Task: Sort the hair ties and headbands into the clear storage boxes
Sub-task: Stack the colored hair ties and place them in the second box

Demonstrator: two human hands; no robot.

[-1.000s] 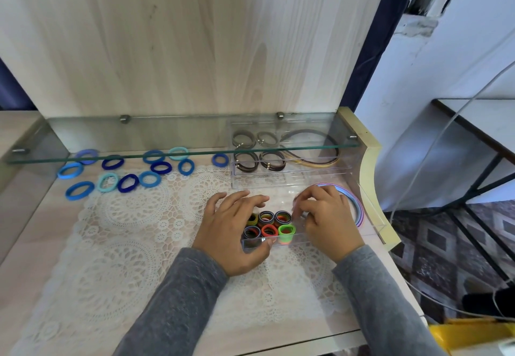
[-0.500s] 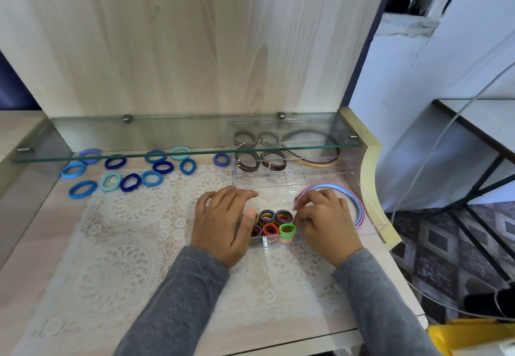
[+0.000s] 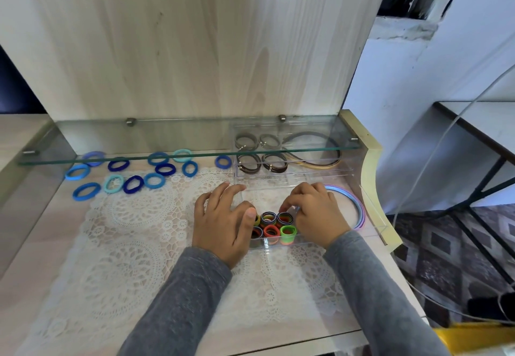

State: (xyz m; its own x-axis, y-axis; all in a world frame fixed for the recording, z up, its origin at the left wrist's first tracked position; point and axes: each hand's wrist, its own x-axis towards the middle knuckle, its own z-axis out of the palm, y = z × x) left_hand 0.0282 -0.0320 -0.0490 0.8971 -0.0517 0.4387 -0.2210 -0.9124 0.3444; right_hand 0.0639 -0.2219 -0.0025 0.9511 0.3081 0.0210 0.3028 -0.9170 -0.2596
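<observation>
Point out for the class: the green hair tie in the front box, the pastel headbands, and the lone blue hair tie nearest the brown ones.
green hair tie (image 3: 288,230), head view, its top rim.
pastel headbands (image 3: 359,210), head view, right-hand curve.
lone blue hair tie (image 3: 223,161), head view, its ring.

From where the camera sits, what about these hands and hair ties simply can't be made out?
All from the head view:
- Left hand covers the left end of the near clear plastic box; ties beneath are hidden.
- Right hand hides whether its fingertips pinch a tie.
- The pastel curved headbands are partly behind that hand.
- The brown hair ties blur behind the glass shelf.
- How many ties are in each stack of multicoloured hair ties: too small to count.
</observation>
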